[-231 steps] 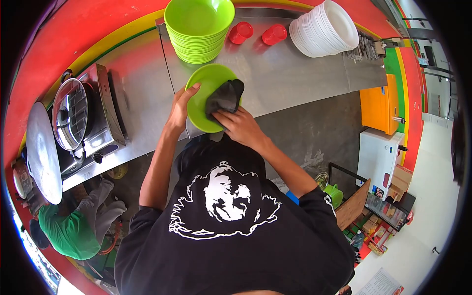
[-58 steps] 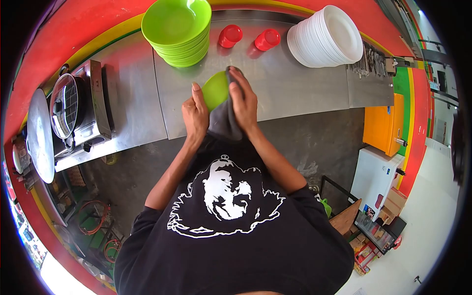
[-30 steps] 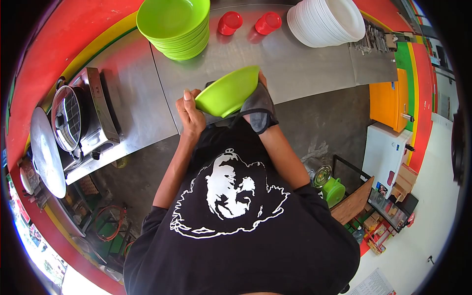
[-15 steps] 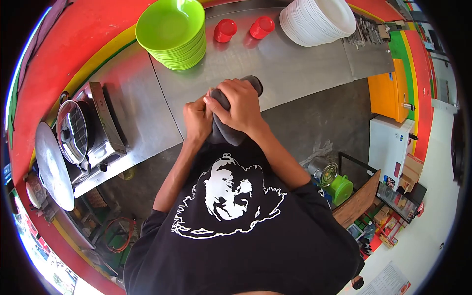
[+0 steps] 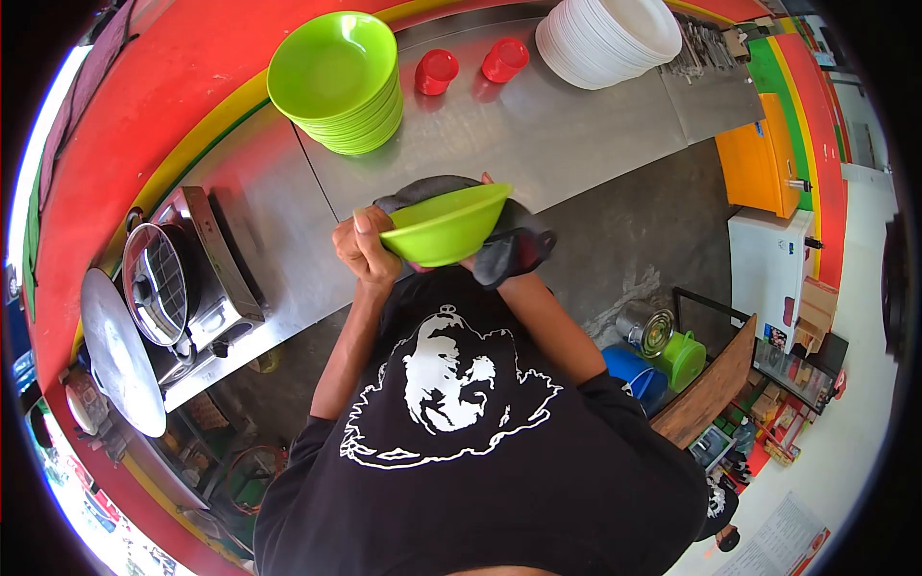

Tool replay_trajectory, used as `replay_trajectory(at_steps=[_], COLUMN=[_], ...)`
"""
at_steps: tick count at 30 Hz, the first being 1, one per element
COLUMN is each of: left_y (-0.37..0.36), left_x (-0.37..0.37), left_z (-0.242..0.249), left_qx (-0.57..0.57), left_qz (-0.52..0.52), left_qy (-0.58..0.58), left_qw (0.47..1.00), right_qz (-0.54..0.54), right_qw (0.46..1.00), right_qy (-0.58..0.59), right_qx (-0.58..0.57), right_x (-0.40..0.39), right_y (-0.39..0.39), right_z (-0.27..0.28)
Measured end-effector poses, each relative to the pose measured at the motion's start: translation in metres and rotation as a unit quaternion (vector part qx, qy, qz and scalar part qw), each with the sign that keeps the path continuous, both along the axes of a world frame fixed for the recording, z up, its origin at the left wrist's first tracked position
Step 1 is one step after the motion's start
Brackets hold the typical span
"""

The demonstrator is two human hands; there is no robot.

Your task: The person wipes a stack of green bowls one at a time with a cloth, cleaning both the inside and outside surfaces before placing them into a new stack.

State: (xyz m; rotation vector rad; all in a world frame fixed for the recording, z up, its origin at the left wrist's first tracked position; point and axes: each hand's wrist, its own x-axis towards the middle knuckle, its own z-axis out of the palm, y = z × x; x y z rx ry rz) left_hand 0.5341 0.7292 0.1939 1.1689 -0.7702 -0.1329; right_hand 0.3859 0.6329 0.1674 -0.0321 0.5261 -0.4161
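Note:
Tilted in front of my chest is a light green bowl. My left hand pinches its left rim, thumb up and fingers curled. A dark grey cloth wraps behind the bowl and hangs over its right side. My right hand is mostly hidden by bowl and cloth; a fingertip shows above the rim, and it holds the cloth against the bowl. Beyond my hands, a tall stack of green bowls stands on the steel counter.
Two red cups and a stack of white plates stand along the counter's back, with cutlery at its right end. To the left are a stove, a lidded pan and a large metal lid. Another person appears lower right.
Both hands were closed round the bunched cloth, with no bowl visible. Now a green bowl shows between them, the cloth is spread behind it, and my left hand has moved slightly left and down.

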Motion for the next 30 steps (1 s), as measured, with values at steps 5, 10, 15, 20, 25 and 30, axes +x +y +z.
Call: replay_trajectory(at_steps=[5, 10, 15, 20, 25, 30], left_y=[0.014, 0.022, 0.039, 0.048, 0.046, 0.042], left_x=[0.035, 0.045, 0.041, 0.049, 0.029, 0.01], left_z=[-0.017, -0.014, -0.023, -0.039, -0.099, -0.131], left_qx=[0.025, 0.134, 0.264, 0.288, 0.27, 0.29], left_qz=[-0.141, -0.187, -0.236, -0.222, -0.13, -0.112], left_qy=[-0.192, -0.134, 0.175, 0.132, 0.088, 0.078], left_qw=[0.971, 0.964, 0.919, 0.922, 0.95, 0.947], right_qz=[0.03, 0.023, 0.017, -0.051, -0.034, -0.031], right_qw=[0.988, 0.93, 0.899, 0.781, 0.683, 0.655], right_qy=[-0.007, 0.229, 0.272, 0.359, 0.449, 0.507], right_qx=[-0.15, -0.285, -0.342, -0.508, -0.575, -0.56], right_x=[-0.016, -0.03, -0.015, -0.01, -0.014, -0.014], right_y=[-0.004, -0.017, -0.021, -0.003, 0.006, -0.001], right_z=[0.001, -0.044, -0.013, -0.038, -0.071, -0.095])
